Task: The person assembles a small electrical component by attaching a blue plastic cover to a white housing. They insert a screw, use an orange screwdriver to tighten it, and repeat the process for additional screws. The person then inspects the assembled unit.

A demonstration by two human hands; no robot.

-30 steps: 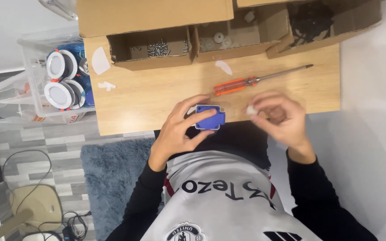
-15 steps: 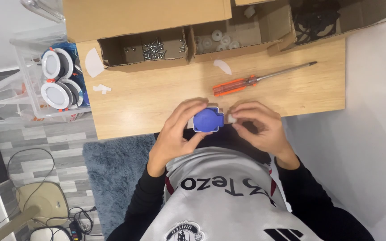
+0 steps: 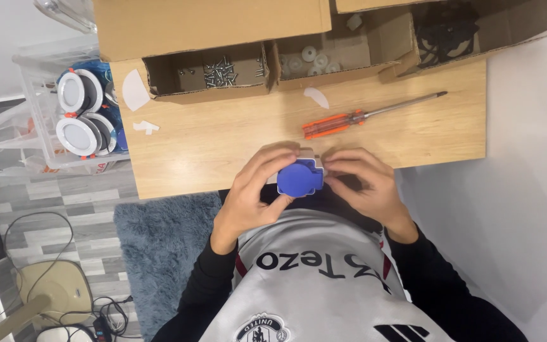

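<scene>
A: Grip first. How is the blue part [image 3: 300, 178] held?

B: It is clasped by the left hand [image 3: 257, 193], fingers curled over its top and thumb tucked under its lower edge. The right hand [image 3: 362, 183] is closed against its right side, fingertips pinched at a pale housing [image 3: 310, 154] that shows behind the blue face. Whether something small is also pinched there cannot be told.

A: Where is it kept?

B: It is held above the near edge of the desk [image 3: 223, 142], close to the body, not resting on the wood.

A: How is it judged to handle?

B: It looks like rigid moulded plastic, light, smooth and somewhat slippery. It is best taken by the sides of the housing, not by the blue face.

A: What is laid around it?

B: An orange-handled screwdriver [image 3: 362, 115] is laid just beyond the hands. Further back, an open box of screws [image 3: 223, 69] and one of white parts [image 3: 314, 60] are set side by side. Round white lamps [image 3: 80, 114] are kept in a clear bin left of the desk.
</scene>
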